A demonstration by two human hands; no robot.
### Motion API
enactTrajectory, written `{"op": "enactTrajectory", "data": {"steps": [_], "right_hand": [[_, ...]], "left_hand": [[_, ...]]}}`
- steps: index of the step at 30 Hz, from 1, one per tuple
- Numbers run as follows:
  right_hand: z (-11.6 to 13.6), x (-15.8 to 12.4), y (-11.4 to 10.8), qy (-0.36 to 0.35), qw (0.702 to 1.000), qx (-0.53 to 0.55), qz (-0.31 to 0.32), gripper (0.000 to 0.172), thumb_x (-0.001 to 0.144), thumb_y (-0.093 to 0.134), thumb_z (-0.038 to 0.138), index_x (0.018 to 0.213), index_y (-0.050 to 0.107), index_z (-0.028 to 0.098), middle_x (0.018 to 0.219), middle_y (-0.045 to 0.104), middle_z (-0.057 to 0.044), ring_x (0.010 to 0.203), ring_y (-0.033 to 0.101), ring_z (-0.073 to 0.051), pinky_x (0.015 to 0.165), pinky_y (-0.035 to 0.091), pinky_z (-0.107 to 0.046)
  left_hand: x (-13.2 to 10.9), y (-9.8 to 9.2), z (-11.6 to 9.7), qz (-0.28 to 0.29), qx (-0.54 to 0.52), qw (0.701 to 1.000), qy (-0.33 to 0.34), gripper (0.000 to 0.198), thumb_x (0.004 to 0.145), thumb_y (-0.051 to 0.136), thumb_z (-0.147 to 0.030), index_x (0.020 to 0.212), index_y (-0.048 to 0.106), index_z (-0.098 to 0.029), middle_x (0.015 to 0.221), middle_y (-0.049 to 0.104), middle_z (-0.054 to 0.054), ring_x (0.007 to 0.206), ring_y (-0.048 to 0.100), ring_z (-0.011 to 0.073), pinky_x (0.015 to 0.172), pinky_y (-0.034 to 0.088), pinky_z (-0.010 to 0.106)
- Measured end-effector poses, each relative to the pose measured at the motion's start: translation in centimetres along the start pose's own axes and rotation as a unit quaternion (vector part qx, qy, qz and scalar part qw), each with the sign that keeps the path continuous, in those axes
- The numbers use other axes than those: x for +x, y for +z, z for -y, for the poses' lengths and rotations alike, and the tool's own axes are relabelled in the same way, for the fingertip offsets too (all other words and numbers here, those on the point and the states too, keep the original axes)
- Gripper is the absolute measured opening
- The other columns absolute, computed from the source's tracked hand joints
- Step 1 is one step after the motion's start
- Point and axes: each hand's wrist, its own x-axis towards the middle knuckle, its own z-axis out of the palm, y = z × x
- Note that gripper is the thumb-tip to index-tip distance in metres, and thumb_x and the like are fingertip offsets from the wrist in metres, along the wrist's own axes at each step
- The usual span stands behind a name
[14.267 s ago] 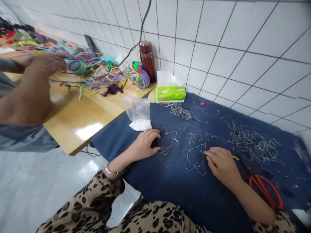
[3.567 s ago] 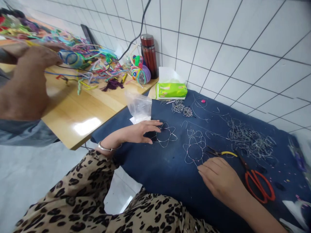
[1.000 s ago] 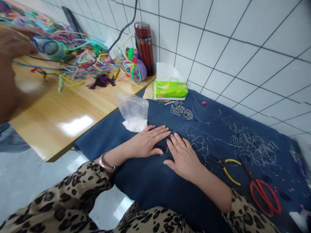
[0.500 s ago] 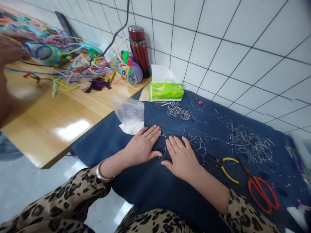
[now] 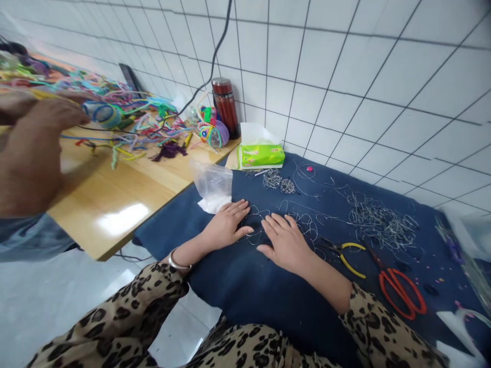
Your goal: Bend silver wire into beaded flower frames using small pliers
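Observation:
Thin bent wire loops [image 5: 258, 212] lie on the dark blue cloth [image 5: 238, 286], partly hidden under and between my hands. Flat on the cloth at the loops' left side is my left hand [image 5: 226, 225], fingers stretched out and thumb pointing right. My right hand [image 5: 286, 241] rests palm down on their right side, its fingers extended too. Neither hand grips anything. More curled wire [image 5: 309, 225] spreads just right of my right fingers. Yellow-handled pliers [image 5: 347, 255] and red-handled scissors [image 5: 402, 291] lie beyond that hand. A clear plastic bag [image 5: 213, 186] with something white stands behind my left hand.
Two round wire pieces [image 5: 273, 179] lie before a green tissue pack [image 5: 263, 155]. A wire tangle [image 5: 383, 222] is at the right. Another person's hands [image 5: 38, 138] hold a yarn-wrapped object [image 5: 102, 113] over the wooden table [image 5: 86, 232], near a red thermos [image 5: 225, 107] and colourful cords.
The view has shifted, so things sit lower and more of the other person shows. My hands stay flat, spread slightly farther apart, with more of the wire loops visible between them.

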Motion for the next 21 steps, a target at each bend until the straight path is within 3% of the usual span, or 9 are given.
{"op": "enactTrajectory", "data": {"steps": [5,8,11,15,21], "right_hand": [[-3.4,-2.3,-3.5,0.042,0.998,-0.005,-0.052,0.049,0.091,0.035,0.044,0.132,0.041,0.018,0.138,0.042,-0.009,0.129,0.03,-0.023,0.102,0.027,-0.043],[-5.1,-5.1,-4.4,0.057,0.997,-0.021,-0.04,0.046,0.09,0.039,0.042,0.127,0.048,0.017,0.135,0.045,-0.01,0.126,0.035,-0.025,0.099,0.031,-0.044],[-5.4,-8.7,-4.5,0.048,0.998,-0.03,-0.016,0.044,0.089,0.042,0.041,0.126,0.049,0.019,0.134,0.046,-0.01,0.124,0.037,-0.025,0.097,0.034,-0.044],[-4.9,-13.7,-4.2,0.049,0.998,-0.035,0.004,0.044,0.087,0.044,0.04,0.127,0.048,0.022,0.133,0.047,-0.008,0.123,0.039,-0.025,0.096,0.036,-0.044],[-4.9,-18.9,-2.9,0.068,0.996,-0.066,0.002,0.043,0.085,0.047,0.042,0.124,0.052,0.024,0.13,0.05,-0.01,0.12,0.043,-0.028,0.091,0.037,-0.047]], "left_hand": [[0.0,-2.8,-0.3,-0.064,-0.065,0.996,0.002,0.047,0.091,0.038,-0.036,0.135,0.036,-0.017,0.143,0.032,0.013,0.132,0.03,0.0244,0.105,0.03,0.046],[0.9,-3.4,-1.5,-0.045,-0.062,0.996,0.048,0.045,0.093,0.035,-0.03,0.137,0.032,-0.02,0.147,0.026,0.009,0.135,0.024,0.0213,0.107,0.029,0.044],[2.1,-2.3,-2.6,0.018,-0.039,0.992,0.122,0.047,0.093,0.035,-0.031,0.138,0.029,-0.021,0.147,0.025,0.008,0.137,0.018,0.021,0.107,0.028,0.043],[2.9,0.2,-3.1,0.091,-0.005,0.983,0.157,0.057,0.091,0.035,-0.044,0.141,0.022,-0.019,0.147,0.025,0.009,0.137,0.017,0.0216,0.109,0.02,0.041],[2.7,1.1,-3.5,0.101,0.024,0.982,0.158,0.066,0.086,0.036,-0.056,0.141,0.021,-0.022,0.147,0.025,0.009,0.137,0.016,0.0242,0.11,0.013,0.045]]}}
